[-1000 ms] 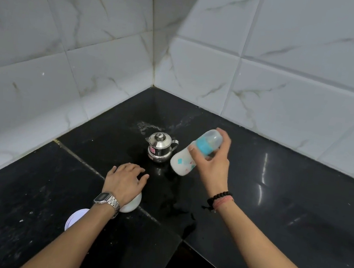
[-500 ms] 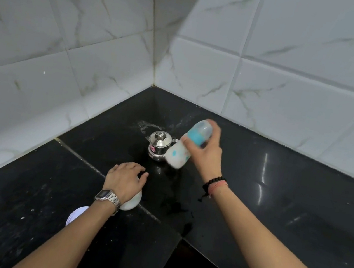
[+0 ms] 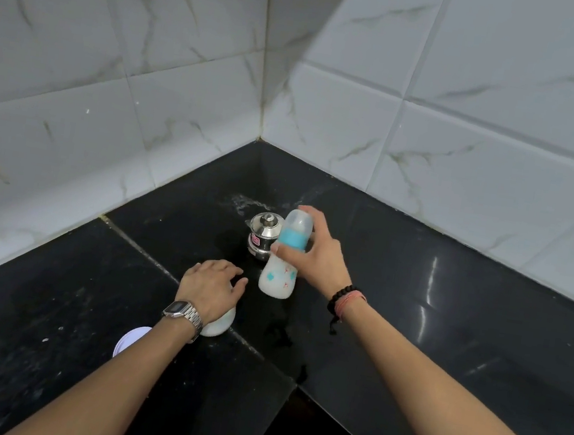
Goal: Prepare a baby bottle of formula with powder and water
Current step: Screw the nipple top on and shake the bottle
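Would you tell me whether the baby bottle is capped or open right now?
Capped: the baby bottle, gripped by the right hand, wears its teal collar and clear dome cap.
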